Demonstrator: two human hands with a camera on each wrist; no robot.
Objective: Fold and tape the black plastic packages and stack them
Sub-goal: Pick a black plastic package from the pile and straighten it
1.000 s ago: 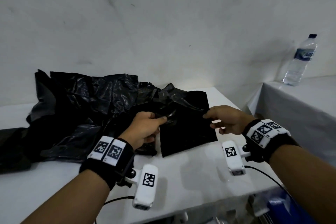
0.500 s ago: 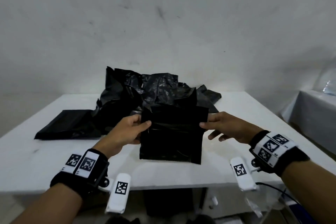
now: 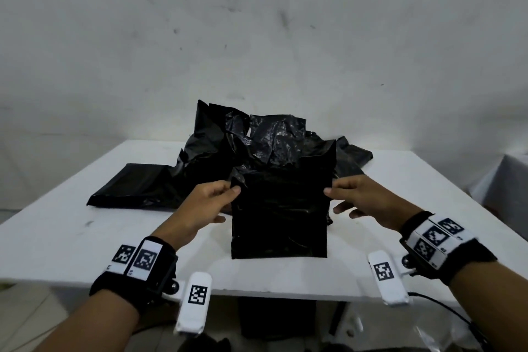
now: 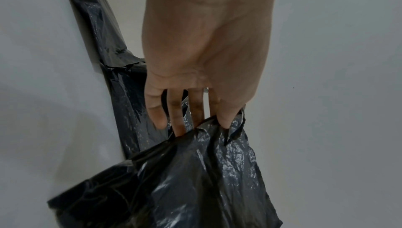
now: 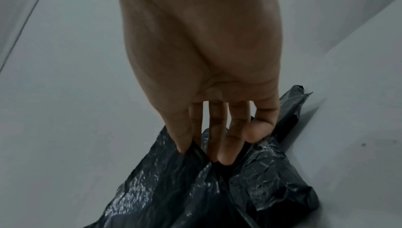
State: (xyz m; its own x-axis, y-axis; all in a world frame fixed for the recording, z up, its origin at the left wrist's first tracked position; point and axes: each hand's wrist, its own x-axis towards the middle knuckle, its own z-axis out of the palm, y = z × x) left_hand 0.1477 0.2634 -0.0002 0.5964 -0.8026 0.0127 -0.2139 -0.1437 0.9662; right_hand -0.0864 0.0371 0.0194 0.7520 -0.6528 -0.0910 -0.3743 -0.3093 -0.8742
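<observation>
A black plastic package (image 3: pixel 280 214) hangs upright over the near part of the white table (image 3: pixel 71 237), held by both hands at its side edges. My left hand (image 3: pixel 211 203) pinches its left upper edge between thumb and fingers; the left wrist view shows the fingers (image 4: pixel 180 118) tucked into the crinkled plastic (image 4: pixel 195 171). At the right edge my right hand (image 3: pixel 357 197) pinches it, thumb in front and fingers (image 5: pixel 226 145) behind the plastic (image 5: pixel 217 188). Behind it lies a heap of crumpled black bags (image 3: pixel 257 140).
A flat black package (image 3: pixel 134 186) lies at the left of the heap. The wall stands close behind the table. A second white-covered table (image 3: pixel 511 177) sits at the far right. Dark items are under the table's front edge.
Both hands have lifted the package off the heap and drawn it toward the table's near edge, held up and spread between them. The view has swung to face the table squarely.
</observation>
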